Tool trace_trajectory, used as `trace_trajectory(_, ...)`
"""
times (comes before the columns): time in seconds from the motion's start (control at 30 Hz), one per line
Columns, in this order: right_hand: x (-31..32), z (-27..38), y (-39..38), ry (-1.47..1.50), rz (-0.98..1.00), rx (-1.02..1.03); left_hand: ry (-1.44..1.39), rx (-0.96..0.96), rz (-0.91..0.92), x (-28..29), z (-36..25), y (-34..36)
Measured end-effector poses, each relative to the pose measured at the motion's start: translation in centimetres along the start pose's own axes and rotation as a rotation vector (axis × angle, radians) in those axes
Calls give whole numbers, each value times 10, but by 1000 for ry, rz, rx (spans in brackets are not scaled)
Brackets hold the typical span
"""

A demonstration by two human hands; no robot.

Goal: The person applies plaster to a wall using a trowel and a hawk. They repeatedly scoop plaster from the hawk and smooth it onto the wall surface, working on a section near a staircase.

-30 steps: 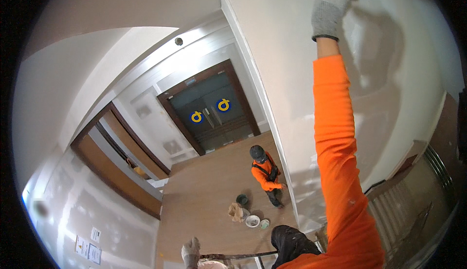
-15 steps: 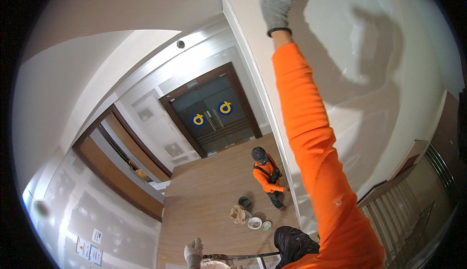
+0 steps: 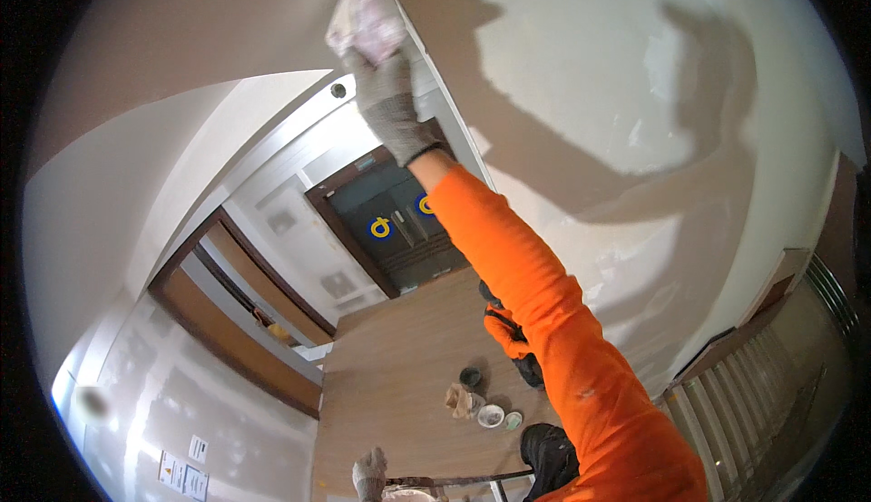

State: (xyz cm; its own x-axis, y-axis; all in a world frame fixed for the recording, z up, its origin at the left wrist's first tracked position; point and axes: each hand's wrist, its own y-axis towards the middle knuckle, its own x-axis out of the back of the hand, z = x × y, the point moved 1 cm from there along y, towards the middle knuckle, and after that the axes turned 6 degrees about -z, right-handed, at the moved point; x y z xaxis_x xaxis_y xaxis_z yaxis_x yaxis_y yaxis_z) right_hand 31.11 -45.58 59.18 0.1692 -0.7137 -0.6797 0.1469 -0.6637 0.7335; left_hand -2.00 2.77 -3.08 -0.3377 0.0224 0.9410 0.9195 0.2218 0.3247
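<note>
My right hand (image 3: 386, 98), in a grey knit glove, reaches high on the orange-sleeved arm, closed on a blurred flat blade (image 3: 367, 12) smeared with pale pinkish compound. The blade is by the upper corner where the plastered wall (image 3: 608, 94) meets the overhang. My left hand (image 3: 369, 473), also gloved, is low at the bottom, fingers curled; what it grips is hidden. Right beside it are a dark rail (image 3: 454, 480) and a pale container (image 3: 408, 493), partly cut off.
Below, a person (image 3: 506, 334) in orange stands partly behind my arm. Buckets (image 3: 490, 416) and a paper sack (image 3: 458, 400) sit on the floor (image 3: 390, 366). Glass doors (image 3: 381, 203), a wooden doorway (image 3: 236, 311) and, right, a striped stair-like area (image 3: 726, 411) are in view.
My right hand and blade have swept leftward across the wall to the corner, the arm now slanting over the doors and the person below. The view has shifted slightly; my left hand stays low.
</note>
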Motion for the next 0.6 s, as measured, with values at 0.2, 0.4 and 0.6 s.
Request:
trace_trajectory(0.2,135,33,120,85,-228,-174,-413,192,349,-24,20,8)
trace_trajectory(0.4,173,24,236,171,-60,-150,-666,474,283,-18,4,16)
trace_trajectory(0.6,136,54,279,96,35,-345,-796,443,107,4,-22,17)
